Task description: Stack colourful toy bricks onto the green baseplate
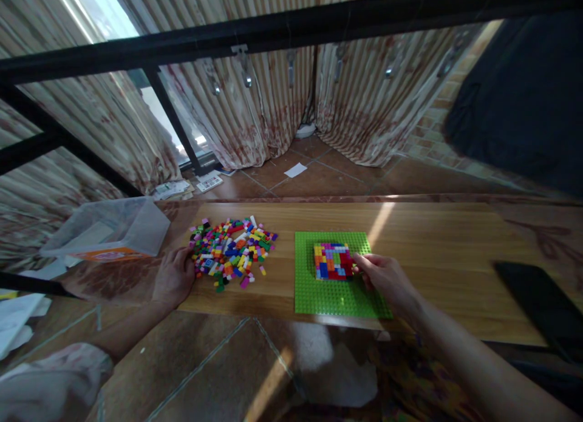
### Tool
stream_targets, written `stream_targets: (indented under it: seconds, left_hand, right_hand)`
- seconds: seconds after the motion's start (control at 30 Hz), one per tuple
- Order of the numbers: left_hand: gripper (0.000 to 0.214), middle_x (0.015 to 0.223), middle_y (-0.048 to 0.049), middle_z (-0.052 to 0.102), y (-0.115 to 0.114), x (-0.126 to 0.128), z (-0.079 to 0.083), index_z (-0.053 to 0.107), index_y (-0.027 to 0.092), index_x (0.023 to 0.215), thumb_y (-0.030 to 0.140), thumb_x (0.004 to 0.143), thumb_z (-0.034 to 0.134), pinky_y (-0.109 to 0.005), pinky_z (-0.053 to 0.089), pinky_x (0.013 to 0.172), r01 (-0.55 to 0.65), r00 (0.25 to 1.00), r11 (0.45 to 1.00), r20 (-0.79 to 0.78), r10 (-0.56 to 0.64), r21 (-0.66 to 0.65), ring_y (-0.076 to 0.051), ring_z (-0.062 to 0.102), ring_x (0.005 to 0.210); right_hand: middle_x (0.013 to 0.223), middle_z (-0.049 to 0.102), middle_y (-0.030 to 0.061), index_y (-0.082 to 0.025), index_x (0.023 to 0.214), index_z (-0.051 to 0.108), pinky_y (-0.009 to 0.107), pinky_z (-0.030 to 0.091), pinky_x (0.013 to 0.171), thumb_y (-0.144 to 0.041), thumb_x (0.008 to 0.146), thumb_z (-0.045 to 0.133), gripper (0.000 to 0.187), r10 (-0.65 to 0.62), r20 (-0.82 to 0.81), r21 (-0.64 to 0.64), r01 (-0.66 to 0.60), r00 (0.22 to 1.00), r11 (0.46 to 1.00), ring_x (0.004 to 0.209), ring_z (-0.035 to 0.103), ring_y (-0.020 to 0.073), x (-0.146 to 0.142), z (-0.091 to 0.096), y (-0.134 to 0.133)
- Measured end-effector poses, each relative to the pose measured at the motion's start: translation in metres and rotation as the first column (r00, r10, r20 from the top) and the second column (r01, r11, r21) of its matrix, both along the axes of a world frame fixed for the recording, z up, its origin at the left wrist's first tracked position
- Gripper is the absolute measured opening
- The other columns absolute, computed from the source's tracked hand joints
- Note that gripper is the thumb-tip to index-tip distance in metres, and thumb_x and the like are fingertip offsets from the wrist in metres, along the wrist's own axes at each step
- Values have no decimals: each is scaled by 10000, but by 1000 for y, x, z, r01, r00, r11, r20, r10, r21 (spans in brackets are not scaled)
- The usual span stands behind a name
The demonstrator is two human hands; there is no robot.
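Observation:
My left hand [175, 276] rests at the left edge of a loose pile of small colourful toy bricks [234, 252]. Its fingers are bent towards the bricks, and the back of the hand hides the fingertips. On a green studded baseplate [310, 297] sits a low, roughly square build of many-coloured bricks [331, 263]. My right hand [385, 279] reaches in from the right, thumb and forefinger closed together at the build's right side beside its dark red bricks. Whatever lies between those fingertips is too small to make out.
A wooden board tabletop [437, 246] carries the bricks and baseplate. To the left stands a clear plastic box [150, 228] with an orange label. A dark flat object [540, 300] lies at the right end. A black metal bar [291, 30] crosses above, before striped curtains [273, 106].

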State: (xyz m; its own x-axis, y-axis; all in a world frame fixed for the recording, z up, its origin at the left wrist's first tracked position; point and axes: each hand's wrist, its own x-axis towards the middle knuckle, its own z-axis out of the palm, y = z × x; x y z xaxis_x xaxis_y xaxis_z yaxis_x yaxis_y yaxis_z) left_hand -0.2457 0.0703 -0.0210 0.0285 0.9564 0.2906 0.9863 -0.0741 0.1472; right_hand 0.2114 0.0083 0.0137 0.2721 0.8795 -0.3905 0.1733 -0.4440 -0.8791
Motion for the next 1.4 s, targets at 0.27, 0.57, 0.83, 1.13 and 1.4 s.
stream_targets:
  seconds: [0.27,0.57,0.83,1.13,1.4]
  left_hand:
    - [389,1184,-127,576,0,1,0,568,146,1150,269,848,357,-431,410,1003,-3,1000,1000,5,3,1,-283,511,1136]
    - [390,1193,-120,577,1,-3,-5,562,150,1165,272,860,353,-417,414,994,-7,1000,1000,-4,7,2,-274,516,1135]
    - [400,1187,-143,577,1,-2,-4,567,121,1164,257,854,355,-419,403,1000,10,1000,1000,-13,-10,11,-286,515,1126]
    - [390,1160,-132,582,-2,-1,-6,551,114,1185,220,857,368,-394,406,1001,26,1000,999,3,-26,43,-269,510,1113]
    - [352,1170,-138,591,-4,2,-5,574,133,1148,186,848,399,-407,425,978,17,999,999,41,-18,42,-269,521,1120]
  right_hand:
    - [458,474,-32,-117,729,694,224,247,385,-630,648,604,527,50,142,7,-52,989,999,398,338,71,3,-8,3]
    - [421,463,-42,-129,710,699,232,247,381,-592,706,580,478,71,233,30,-81,970,996,364,355,78,5,-21,3]
    - [426,467,-40,-165,670,651,219,337,378,-573,739,544,428,113,254,3,-117,961,993,385,444,110,1,-19,1]
    - [559,622,45,-149,729,680,248,345,479,-504,853,428,453,-42,561,231,-108,827,967,486,541,145,-4,11,-7]
    - [946,700,59,-198,957,677,266,470,768,-318,900,442,271,281,618,350,-578,734,737,833,648,170,-77,11,-21]
